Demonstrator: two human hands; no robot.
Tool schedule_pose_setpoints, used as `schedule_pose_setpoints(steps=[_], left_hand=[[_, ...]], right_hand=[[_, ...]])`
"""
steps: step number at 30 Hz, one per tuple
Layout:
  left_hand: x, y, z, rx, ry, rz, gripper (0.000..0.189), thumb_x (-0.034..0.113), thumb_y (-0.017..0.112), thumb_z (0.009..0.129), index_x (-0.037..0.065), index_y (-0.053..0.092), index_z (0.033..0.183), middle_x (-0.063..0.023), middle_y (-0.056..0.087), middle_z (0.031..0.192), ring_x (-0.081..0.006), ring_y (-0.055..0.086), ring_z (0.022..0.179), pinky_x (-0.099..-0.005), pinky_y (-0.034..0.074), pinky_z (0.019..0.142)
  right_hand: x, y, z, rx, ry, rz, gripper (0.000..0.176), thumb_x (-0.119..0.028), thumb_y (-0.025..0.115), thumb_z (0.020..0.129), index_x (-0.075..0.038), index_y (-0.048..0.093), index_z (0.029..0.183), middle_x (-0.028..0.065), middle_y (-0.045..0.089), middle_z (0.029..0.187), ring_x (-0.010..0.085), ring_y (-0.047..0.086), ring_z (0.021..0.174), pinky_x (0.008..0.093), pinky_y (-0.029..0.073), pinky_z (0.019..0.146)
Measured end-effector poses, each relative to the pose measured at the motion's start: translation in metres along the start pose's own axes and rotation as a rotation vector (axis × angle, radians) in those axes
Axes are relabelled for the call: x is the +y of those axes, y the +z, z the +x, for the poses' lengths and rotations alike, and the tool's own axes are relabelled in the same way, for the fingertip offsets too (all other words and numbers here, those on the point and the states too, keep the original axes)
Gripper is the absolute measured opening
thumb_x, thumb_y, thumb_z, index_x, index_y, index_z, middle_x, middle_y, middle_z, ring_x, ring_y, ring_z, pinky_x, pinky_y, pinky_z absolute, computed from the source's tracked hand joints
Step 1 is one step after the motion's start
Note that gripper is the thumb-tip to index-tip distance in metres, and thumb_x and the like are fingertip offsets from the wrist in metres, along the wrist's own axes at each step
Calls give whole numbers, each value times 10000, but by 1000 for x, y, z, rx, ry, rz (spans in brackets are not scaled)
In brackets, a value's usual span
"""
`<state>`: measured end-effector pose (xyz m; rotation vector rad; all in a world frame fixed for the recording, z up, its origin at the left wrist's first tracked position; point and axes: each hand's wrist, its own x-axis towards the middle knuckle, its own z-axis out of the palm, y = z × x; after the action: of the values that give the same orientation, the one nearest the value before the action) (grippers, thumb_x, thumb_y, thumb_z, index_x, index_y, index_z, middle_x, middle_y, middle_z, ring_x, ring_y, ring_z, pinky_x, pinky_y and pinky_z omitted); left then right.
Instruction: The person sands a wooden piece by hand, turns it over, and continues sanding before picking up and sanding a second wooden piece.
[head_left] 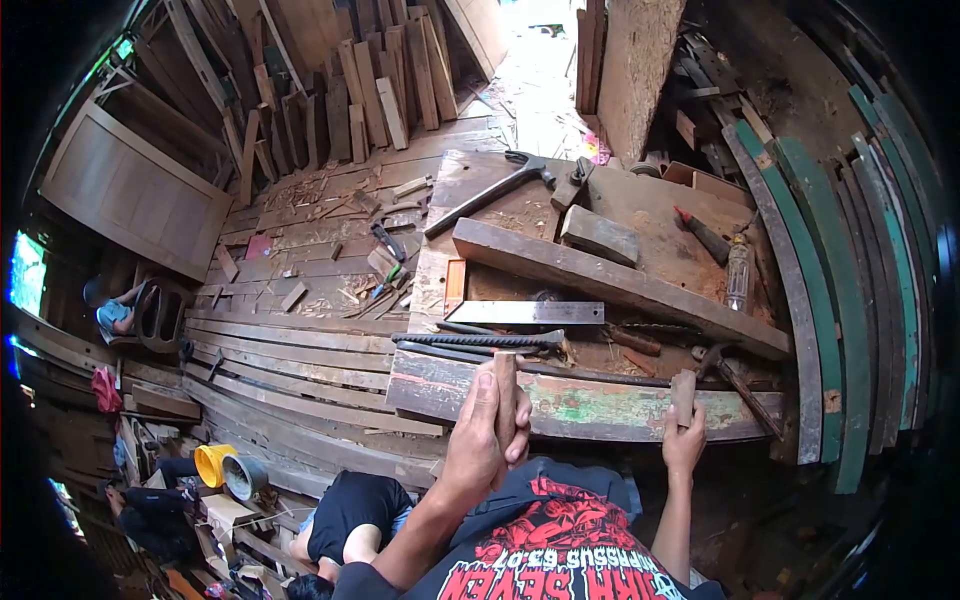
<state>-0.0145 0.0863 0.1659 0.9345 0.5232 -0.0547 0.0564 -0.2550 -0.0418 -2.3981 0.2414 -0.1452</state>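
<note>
My left hand point(476, 437) is closed around a short, narrow wooden piece point(505, 385) held nearly upright. My right hand point(684, 440) grips a second small wooden block point(683, 393) at the bench's front edge. Both hands are in front of the worn, paint-streaked front board point(590, 403) of the workbench. Just beyond my left hand lie a dark twisted metal rod point(480, 341) and a try square point(530, 311) with an orange handle. Beside my right hand a hammer point(730, 372) rests on the bench.
A long plank point(620, 285) crosses the bench, with a claw hammer point(490, 195), a wooden block point(600, 236) and a screwdriver point(738, 275) around it. Green-painted boards point(815, 300) stand at right. Offcuts litter the floor at left. A person in black point(355, 520) is bent over nearby.
</note>
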Motion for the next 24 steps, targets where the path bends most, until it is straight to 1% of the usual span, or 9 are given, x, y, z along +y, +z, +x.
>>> schedule_pose_setpoints(steps=[2, 3, 6, 9, 12, 13, 20, 21, 24], left_hand=[[-2, -1, 3, 32, 7, -21, 508, 498, 285, 1170, 140, 428, 1502, -35, 498, 887, -95, 418, 512, -261, 386, 465], [-2, -5, 3, -1, 18, -60, 460, 416, 322, 1174, 117, 435, 1505, -58, 529, 926, -108, 500, 593, -272, 453, 531], [-1, -9, 9, -32, 28, -129, 414, 322, 371, 1158, 78, 449, 1483, -84, 589, 990, -157, 597, 735, -306, 532, 684], [0, -9, 9, -3, 16, -293, 400, 266, 407, 1131, 39, 474, 1453, -116, 635, 1071, -211, 651, 895, -355, 542, 858], [-7, -20, 16, -97, 29, -437, 406, 284, 426, 1125, 20, 502, 1424, -120, 645, 1096, -245, 669, 969, -394, 521, 972], [-7, -22, 17, -106, 22, -463, 407, 305, 428, 1125, 14, 540, 1387, -109, 645, 1097, -253, 669, 1017, -433, 501, 1042], [-6, -16, 21, -40, 91, -540, 355, 269, 464, 1075, 22, 579, 1302, -112, 637, 1092, -285, 652, 1072, -481, 471, 1101], [-6, -16, 21, -79, 94, -587, 325, 232, 471, 1032, 30, 583, 1261, -122, 648, 1111, -308, 646, 1101, -498, 459, 1118], [-8, -14, 22, -144, 132, -653, 291, 185, 488, 1005, 39, 542, 1252, -179, 675, 1196, -361, 633, 1209, -507, 459, 1150]], right_hand=[[4, 2, 0, 23, -15, -22, 429, -337, 740, 966, -44, 622, 1255, 269, 735, 1020, 499, 707, 996, 543, 532, 850], [5, 3, 0, 35, -23, -31, 429, -340, 740, 966, -44, 624, 1255, 270, 736, 1014, 501, 707, 990, 545, 532, 847], [5, 4, 0, 47, -25, -35, 432, -347, 739, 967, -48, 625, 1257, 274, 739, 1028, 502, 706, 998, 547, 532, 844], [3, 3, -1, 43, -12, -55, 434, -348, 736, 972, -46, 623, 1263, 276, 741, 1039, 498, 708, 1012, 545, 533, 844], [-1, 0, -1, 28, 2, -34, 449, -361, 737, 973, -45, 623, 1270, 275, 743, 1051, 492, 712, 1021, 541, 536, 845], [-1, -1, -1, 17, 6, -24, 454, -367, 737, 973, -45, 623, 1273, 274, 743, 1052, 490, 713, 1021, 539, 537, 845], [2, 1, 0, 35, 9, -33, 490, -411, 735, 975, -38, 624, 1271, 271, 741, 1056, 490, 714, 1017, 537, 539, 844], [2, 0, -1, 36, 12, -36, 495, -417, 735, 974, -36, 625, 1270, 271, 741, 1056, 491, 713, 1016, 538, 538, 844], [11, 3, 0, 22, 41, -26, 510, -426, 734, 973, -31, 624, 1275, 276, 736, 1059, 501, 707, 1011, 542, 536, 846]])
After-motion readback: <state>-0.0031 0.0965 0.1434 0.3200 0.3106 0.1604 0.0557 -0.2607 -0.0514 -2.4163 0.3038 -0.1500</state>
